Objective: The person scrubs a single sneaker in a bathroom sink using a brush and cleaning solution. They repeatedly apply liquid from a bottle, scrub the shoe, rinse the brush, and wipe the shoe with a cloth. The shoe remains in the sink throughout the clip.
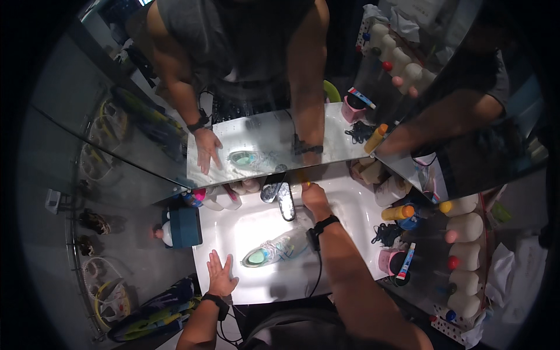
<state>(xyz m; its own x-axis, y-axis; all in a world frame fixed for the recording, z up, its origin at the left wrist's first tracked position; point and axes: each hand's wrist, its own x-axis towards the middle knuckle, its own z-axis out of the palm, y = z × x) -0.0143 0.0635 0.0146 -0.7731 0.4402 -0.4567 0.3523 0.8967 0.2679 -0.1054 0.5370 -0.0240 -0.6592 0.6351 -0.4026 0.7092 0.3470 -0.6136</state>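
A pale sneaker (273,253) with a mint-green insole and light laces lies in the white sink basin (350,258), its heel towards the left. My left hand (222,275) rests flat, fingers apart, at the basin's front left, beside the heel and not touching it. Past the shoe, my right hand (314,197) reaches to the back of the basin, right of the chrome faucet (286,202). Its fingers are curled around a small yellow object (307,183), mostly hidden by the hand and the mirror's lower edge.
A mirror (253,131) overhangs the sink's back. At right stand an orange tube (397,213), a pink container (388,261), a toothpaste tube (406,261) and several white bottles (464,227). On the left are a teal box (186,227) and a hanging dark cloth (157,306). Black cables run from both wrists.
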